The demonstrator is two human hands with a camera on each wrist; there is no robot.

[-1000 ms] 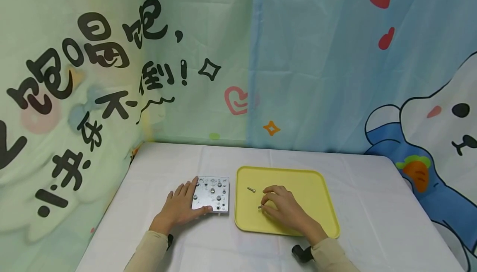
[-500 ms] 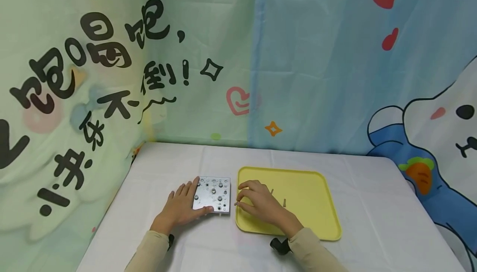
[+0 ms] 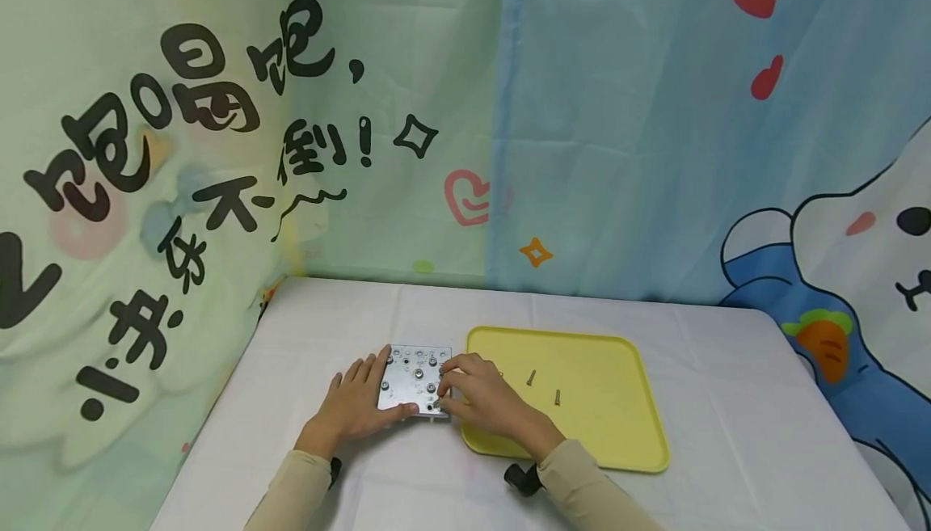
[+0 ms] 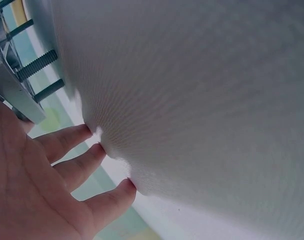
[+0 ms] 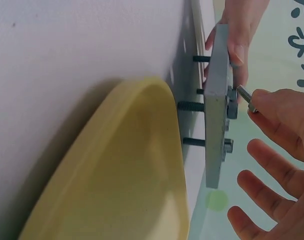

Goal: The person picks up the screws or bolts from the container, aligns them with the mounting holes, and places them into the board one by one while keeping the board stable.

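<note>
A silver metal plate [image 3: 407,394] with bolts through its holes stands raised on the cloth; bolt shanks jut from its underside in both wrist views. My left hand [image 3: 354,398] holds it at the left side, thumb on the near edge and index finger along the left edge. In the left wrist view, three fingers [image 4: 77,167] of that hand spread onto the cloth. My right hand [image 3: 483,398] is over the plate's right side, pinching a small bolt [image 5: 246,98] between thumb and index finger. The bolt is tilted, its threaded end close to a bolt head on the plate.
A yellow tray [image 3: 611,434] lies right of the plate, under my right forearm. Loose bolts lie in it, including one bolt [image 3: 531,377] near the middle and another bolt [image 3: 557,398] closer in. White cloth [image 3: 727,402] covers the table; printed curtains [image 3: 596,151] hang behind.
My right hand has moved left from over the tray to the plate, carrying the pinched bolt. Loose bolts in the tray came into view behind it. The left hand stays on the plate.
</note>
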